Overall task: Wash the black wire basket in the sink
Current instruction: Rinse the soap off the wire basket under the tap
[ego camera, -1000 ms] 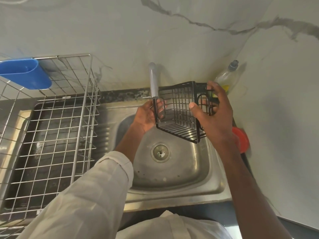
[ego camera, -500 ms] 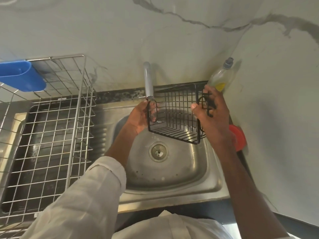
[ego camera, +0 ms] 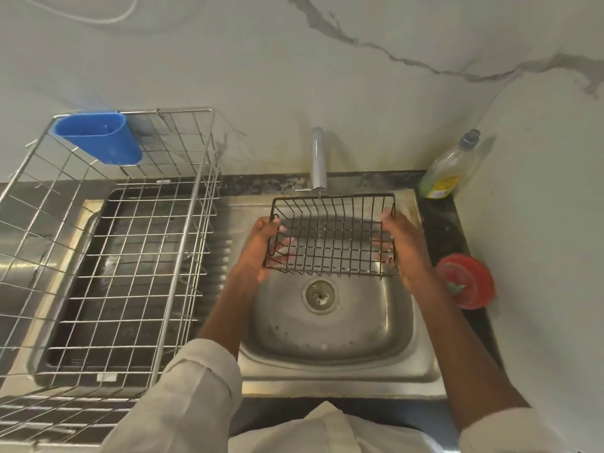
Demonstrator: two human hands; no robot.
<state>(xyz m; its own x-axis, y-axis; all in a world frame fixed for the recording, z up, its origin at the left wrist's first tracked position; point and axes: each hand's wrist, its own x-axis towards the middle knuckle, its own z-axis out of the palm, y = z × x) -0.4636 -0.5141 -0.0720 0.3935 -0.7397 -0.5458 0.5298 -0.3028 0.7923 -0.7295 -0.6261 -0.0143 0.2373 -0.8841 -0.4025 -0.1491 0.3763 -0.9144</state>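
Observation:
The black wire basket (ego camera: pixel 333 237) hangs level over the steel sink (ego camera: pixel 330 364), right under the tap (ego camera: pixel 318 161). My left hand (ego camera: pixel 261 250) grips its left end, fingers curled through the wires. My right hand (ego camera: pixel 403 246) grips its right end the same way. The basket's open side faces up toward me. A thin thread of water seems to drop from the spout onto the basket's far rim. The drain (ego camera: pixel 320 295) shows below the basket.
A tall silver wire dish rack (ego camera: pixel 183 256) stands on the drainboard at the left, with a blue plastic cup holder (ego camera: pixel 98 138) hooked on its back. A dish soap bottle (ego camera: pixel 447 171) stands in the right corner. A red round lid (ego camera: pixel 465 281) lies beside the sink.
The basket has turned from a tilted, end-on pose to level and square under the tap. My hands have shifted to its two ends. The view has pulled back.

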